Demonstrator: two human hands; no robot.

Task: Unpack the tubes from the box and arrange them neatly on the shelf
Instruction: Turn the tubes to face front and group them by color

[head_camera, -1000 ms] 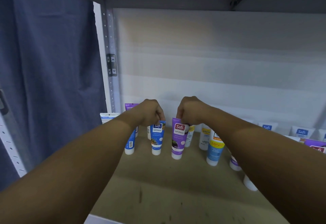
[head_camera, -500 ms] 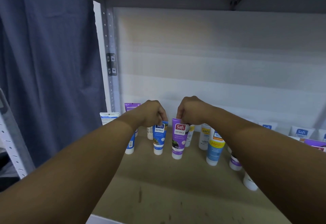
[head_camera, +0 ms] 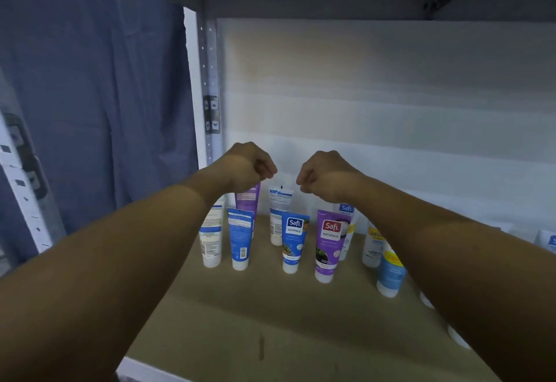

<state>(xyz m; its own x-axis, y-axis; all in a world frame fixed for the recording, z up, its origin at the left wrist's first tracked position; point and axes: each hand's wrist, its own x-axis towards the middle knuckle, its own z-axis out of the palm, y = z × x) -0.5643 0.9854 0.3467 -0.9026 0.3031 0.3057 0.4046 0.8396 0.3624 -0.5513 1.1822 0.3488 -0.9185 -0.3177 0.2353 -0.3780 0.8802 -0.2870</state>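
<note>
Tubes (head_camera: 294, 243), glossy and tapered, stand cap-down on matte shelf (head_camera: 270, 321).

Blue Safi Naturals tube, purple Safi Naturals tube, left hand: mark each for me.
Blue Safi Naturals tube (head_camera: 294, 240): head view, on its front label.
Purple Safi Naturals tube (head_camera: 329, 243): head view, on its front label.
Left hand (head_camera: 249, 168): head view, on its back.

A stockroom: metal shelf (head_camera: 270, 315) of standing tubes (head_camera: 328, 246), blue curtain (head_camera: 90, 110) beside.
</note>
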